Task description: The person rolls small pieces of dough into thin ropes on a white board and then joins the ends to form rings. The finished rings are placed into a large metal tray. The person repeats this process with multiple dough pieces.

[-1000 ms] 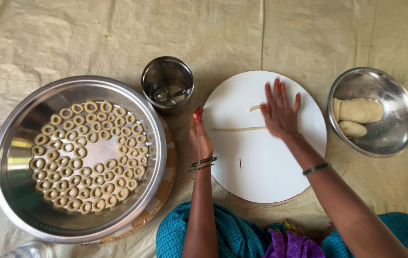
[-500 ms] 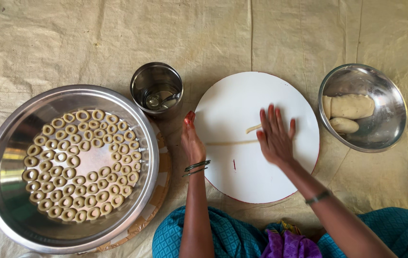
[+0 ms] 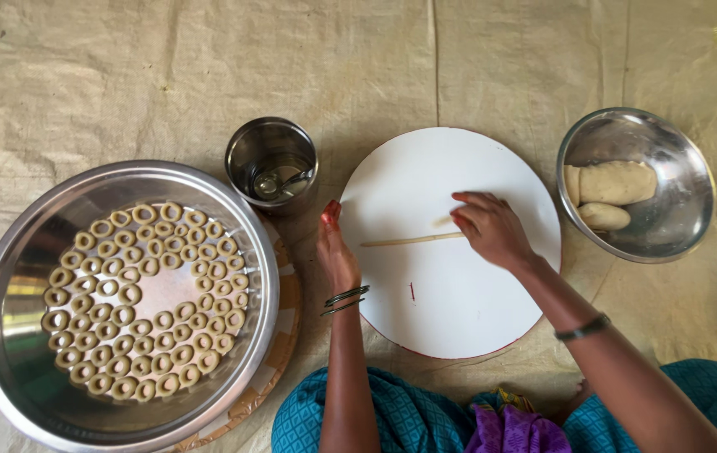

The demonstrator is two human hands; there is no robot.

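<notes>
I see the big pan (image 3: 6, 335) of dough rings, cut off at the bottom edge, then the white board (image 3: 451, 310) where my open right hand (image 3: 492, 231) presses the dough rope (image 3: 409, 241), its end hidden, my left hand (image 3: 335, 252) open at the rim, the bowl (image 3: 669, 235) with two dough lumps, and a cup (image 3: 245, 155) whose contents I can't make out.

No packages, labels, signs or screens anywhere in view.

Your left hand (image 3: 335, 252) has red-painted nails and two dark bangles; your right hand (image 3: 492, 228) wears one dark bangle; your garment is teal with purple.
</notes>
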